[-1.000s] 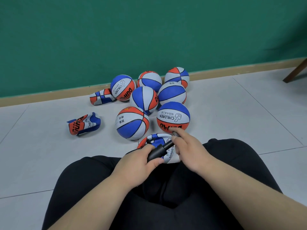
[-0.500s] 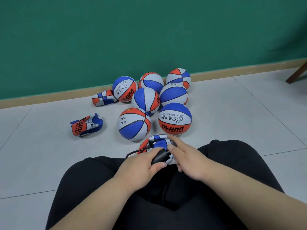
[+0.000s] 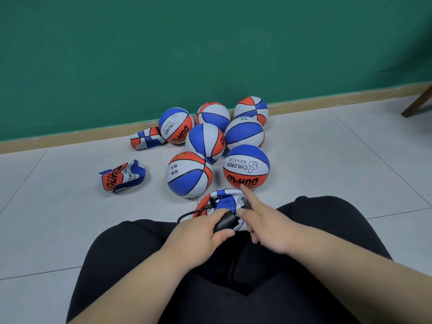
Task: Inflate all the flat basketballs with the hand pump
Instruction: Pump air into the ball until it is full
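Tiled floor [image 3: 327,160]: seven round balls [image 3: 189,174], three flat balls [image 3: 121,175]; left hand [image 3: 198,232] fingers grip pump [image 3: 225,222], right hand [image 3: 268,225] fingers loose.

Pale tiled floor [image 3: 327,160], running up to a wooden skirting — seven round balls [image 3: 205,141] sit bunched on it near the wall. Two flat ones lie to their left — one [image 3: 146,140] touching the cluster, the other [image 3: 122,175] well apart.
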